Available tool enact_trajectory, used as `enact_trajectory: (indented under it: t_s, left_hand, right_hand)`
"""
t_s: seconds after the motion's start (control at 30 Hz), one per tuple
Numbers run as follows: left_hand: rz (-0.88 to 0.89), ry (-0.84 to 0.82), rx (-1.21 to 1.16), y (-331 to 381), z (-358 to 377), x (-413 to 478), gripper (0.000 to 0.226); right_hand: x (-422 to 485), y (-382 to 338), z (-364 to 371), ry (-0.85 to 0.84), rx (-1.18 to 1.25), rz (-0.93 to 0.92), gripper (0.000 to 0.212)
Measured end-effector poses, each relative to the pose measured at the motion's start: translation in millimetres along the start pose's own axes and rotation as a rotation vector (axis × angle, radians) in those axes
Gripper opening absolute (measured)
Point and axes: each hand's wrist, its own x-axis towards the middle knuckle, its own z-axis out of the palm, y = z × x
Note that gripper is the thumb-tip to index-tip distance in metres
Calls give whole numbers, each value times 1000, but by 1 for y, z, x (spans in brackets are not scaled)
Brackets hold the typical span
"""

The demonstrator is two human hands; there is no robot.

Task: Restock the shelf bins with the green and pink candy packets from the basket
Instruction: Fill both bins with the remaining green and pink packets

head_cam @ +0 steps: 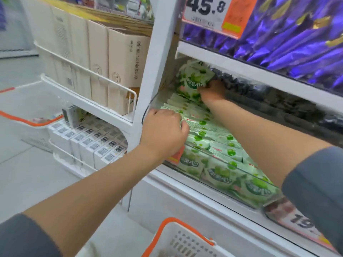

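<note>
A clear shelf bin (219, 191) in the middle shelf holds several rows of green candy packets (213, 143) standing on edge. My right hand (211, 90) reaches deep into the back of the bin and grips an upright green candy packet (193, 78) there. My left hand (165, 132) rests at the front left of the bin, its curled fingers on the tops of the packets. The white basket (181, 240) with an orange rim shows at the bottom edge; its contents are hidden.
A shelf of purple bags (289, 39) hangs above the bin, with a price tag (209, 12). Dark packets (278, 102) fill the bin to the right. A side rack (89, 86) on the left carries beige boxes and small white boxes. Another orange-rimmed basket (27, 117) stands on the floor.
</note>
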Motion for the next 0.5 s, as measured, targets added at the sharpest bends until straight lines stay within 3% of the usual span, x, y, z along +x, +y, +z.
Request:
enact_trajectory:
  t_s: [0.1,0.3,0.5]
  left_hand:
    - [-4,57,10,0,2,-1,40]
    - [-20,31,1,0,2,-1,40]
    - [-11,62,-15,2,3,-2,40]
  right_hand:
    - [3,-2,18,57,-61,-20,51]
    - [5,-4,33,51,-178,-11,36]
    - [2,0,25,113,-77,-64,33]
